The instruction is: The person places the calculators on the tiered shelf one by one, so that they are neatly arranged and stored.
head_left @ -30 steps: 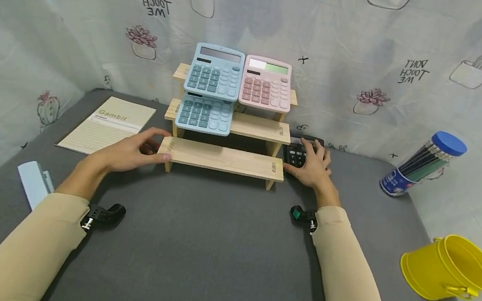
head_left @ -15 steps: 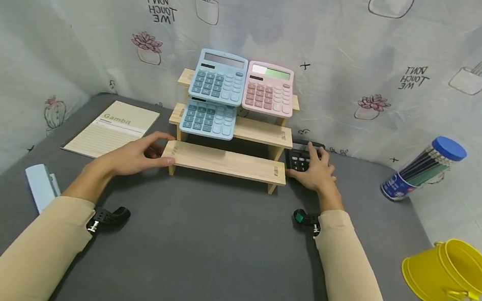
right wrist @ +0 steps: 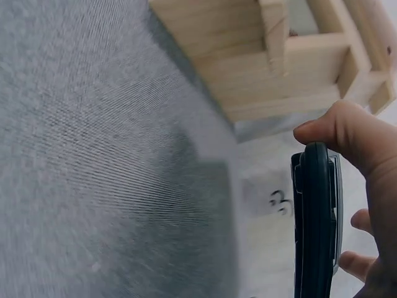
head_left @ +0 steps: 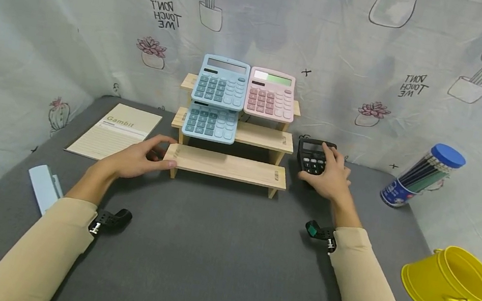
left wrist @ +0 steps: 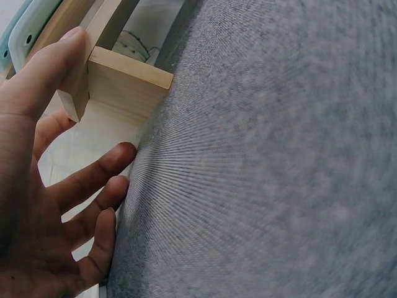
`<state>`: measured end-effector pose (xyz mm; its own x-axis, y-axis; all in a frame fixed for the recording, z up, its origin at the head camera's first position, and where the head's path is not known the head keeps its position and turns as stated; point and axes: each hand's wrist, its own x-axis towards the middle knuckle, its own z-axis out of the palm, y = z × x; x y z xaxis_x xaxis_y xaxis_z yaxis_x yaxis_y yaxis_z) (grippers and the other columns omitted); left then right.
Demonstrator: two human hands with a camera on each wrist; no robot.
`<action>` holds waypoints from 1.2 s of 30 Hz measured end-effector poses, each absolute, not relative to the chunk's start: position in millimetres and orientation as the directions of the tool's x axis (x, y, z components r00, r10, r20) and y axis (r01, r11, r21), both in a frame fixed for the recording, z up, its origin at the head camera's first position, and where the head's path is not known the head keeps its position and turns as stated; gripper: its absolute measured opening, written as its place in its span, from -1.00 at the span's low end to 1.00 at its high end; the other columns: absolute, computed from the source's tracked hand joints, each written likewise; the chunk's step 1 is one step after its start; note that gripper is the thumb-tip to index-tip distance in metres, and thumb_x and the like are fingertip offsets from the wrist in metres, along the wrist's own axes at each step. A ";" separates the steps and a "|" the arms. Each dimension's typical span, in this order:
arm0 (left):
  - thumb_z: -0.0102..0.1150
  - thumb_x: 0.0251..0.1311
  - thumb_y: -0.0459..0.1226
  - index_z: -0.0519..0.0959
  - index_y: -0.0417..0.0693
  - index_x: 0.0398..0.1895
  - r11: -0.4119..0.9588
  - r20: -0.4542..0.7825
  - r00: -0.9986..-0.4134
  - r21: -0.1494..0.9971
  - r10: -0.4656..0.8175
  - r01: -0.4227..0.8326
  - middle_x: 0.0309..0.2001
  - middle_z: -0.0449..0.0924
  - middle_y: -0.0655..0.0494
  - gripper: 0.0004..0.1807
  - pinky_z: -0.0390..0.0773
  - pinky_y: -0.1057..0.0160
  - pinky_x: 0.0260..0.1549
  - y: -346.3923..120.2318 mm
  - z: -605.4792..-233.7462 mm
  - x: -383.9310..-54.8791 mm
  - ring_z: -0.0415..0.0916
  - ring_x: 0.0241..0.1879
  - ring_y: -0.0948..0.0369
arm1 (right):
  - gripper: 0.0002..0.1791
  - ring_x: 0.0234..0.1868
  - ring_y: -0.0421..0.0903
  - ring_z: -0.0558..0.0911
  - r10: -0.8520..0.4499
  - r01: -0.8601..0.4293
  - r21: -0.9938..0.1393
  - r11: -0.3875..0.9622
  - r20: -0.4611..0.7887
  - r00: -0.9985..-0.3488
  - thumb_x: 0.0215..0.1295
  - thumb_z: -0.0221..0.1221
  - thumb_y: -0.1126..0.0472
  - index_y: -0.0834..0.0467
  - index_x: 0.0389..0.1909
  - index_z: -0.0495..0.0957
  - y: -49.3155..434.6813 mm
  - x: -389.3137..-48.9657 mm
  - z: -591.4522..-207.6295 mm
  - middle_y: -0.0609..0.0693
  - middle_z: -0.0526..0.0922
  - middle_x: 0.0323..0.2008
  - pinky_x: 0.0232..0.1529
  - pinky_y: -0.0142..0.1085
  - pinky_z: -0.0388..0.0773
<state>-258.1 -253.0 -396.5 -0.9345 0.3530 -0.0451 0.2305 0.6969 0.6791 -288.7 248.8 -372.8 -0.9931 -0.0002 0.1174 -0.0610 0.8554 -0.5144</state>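
Note:
My right hand [head_left: 329, 179] grips a black calculator [head_left: 313, 155] by its edges, just right of the wooden stand. Seen edge-on in the right wrist view, the calculator [right wrist: 315, 223] is lifted off the grey cloth, the thumb at its near end. My left hand [head_left: 132, 160] pinches the left end of the bottom step of the three-step wooden shelf [head_left: 229, 165]; the thumb [left wrist: 65, 53] lies on the board and the other fingers spread past it. On the top step lean a blue calculator [head_left: 220, 83] and a pink calculator [head_left: 271, 95]. Another blue calculator [head_left: 210, 124] leans on the middle step, left side.
A Gambit notepad [head_left: 114, 130] lies at the back left, a pale blue stapler [head_left: 45, 187] beside my left forearm. On the right stand a blue-lidded tub of pencils [head_left: 420, 175] and a yellow bucket [head_left: 446, 282]. A printed curtain [head_left: 285, 33] hangs behind the table.
The black calculator has moved right, away from the shelf, in my right hand. My left hand stays on the bottom step. The head view has shifted slightly.

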 end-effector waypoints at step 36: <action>0.17 0.34 0.26 0.16 0.31 0.53 0.712 -0.042 -0.941 0.665 0.337 0.225 0.27 0.49 -0.22 -0.22 0.48 -0.19 0.09 -252.8 -396.9 -256.9 0.48 0.22 -0.14 | 0.07 0.37 0.45 0.11 -0.223 -0.360 -0.479 0.800 0.318 -0.921 0.06 0.46 -0.03 -0.06 0.60 0.16 208.1 -230.2 -323.9 0.12 0.05 0.59 0.10 0.39 0.09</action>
